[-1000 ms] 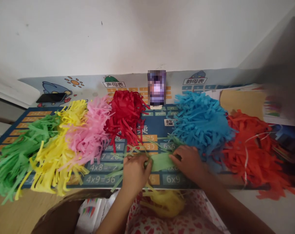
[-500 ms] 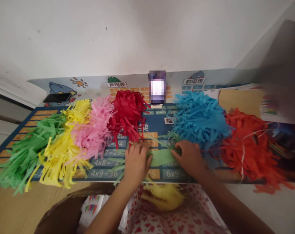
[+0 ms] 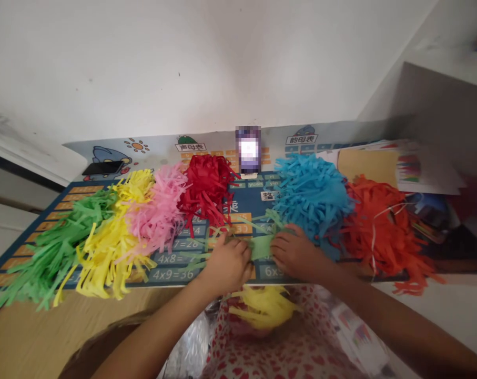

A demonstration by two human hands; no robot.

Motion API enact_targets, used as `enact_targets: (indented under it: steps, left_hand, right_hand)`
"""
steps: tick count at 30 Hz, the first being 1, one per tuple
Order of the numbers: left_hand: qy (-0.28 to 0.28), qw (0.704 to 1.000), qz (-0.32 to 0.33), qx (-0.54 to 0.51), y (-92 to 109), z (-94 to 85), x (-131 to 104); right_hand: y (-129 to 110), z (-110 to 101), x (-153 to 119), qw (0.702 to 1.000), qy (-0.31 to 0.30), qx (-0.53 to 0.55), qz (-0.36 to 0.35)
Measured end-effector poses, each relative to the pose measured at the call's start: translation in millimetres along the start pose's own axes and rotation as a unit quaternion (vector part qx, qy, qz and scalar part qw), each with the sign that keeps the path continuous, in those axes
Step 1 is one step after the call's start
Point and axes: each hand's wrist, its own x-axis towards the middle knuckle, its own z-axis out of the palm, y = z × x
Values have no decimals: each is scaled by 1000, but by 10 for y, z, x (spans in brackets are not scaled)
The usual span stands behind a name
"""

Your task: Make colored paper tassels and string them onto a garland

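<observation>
Item: one pale green tissue-paper tassel, lower centre of the frame on the printed tabletop, its long axis running roughly left to right, loose strands pointing left at one end and fanning upward at the other; flat, smooth, slightly translucent uncut band at mid-length, narrow-cut fringe. Left hand and right hand, both nearly closed, fingers curled onto the band's two sides, hide the roots of the fringe and their own fingertips. Yellow tissue tassel, bottom centre, partly shadowed, its underside hard to make out.
</observation>
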Motion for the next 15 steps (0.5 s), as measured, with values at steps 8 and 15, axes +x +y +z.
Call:
enact_targets:
  steps: [8,15]
  left_hand:
    - [91,993,-57,-47,-87,193,38]
    - [132,988,-46,-62,-184,294,-68]
  right_hand:
    - [147,10,124,987,14,131,95]
    - [178,104,41,992,-23,82,92]
